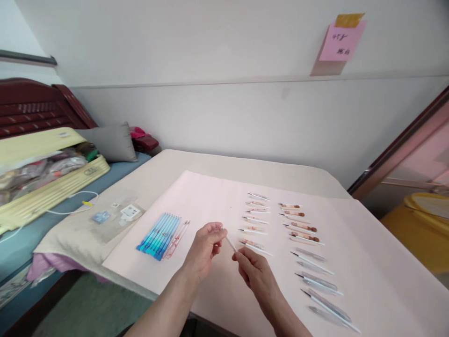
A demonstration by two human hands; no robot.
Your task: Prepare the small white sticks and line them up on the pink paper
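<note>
My left hand (209,238) pinches one end of a slim pale pen part (230,243) between thumb and fingers. The other end is in the closed fingers of my right hand (255,267). Its exact kind is too small to make out. Left of my hands lies a row of blue pens (159,235), with a few clear, red-patterned pens (176,240) beside it. To the right, pens lie taken apart in sets: patterned barrels (257,203), brown-topped barrels (304,236), clear barrels (320,282) and white refills with dark tips (331,311).
A pale pink sheet (217,192) covers most of the table. Clear plastic packaging (130,213) lies at the left edge. Farther left, a yellow case (84,171) full of bagged items rests on a blue bed. A yellow bin (417,229) stands at the right.
</note>
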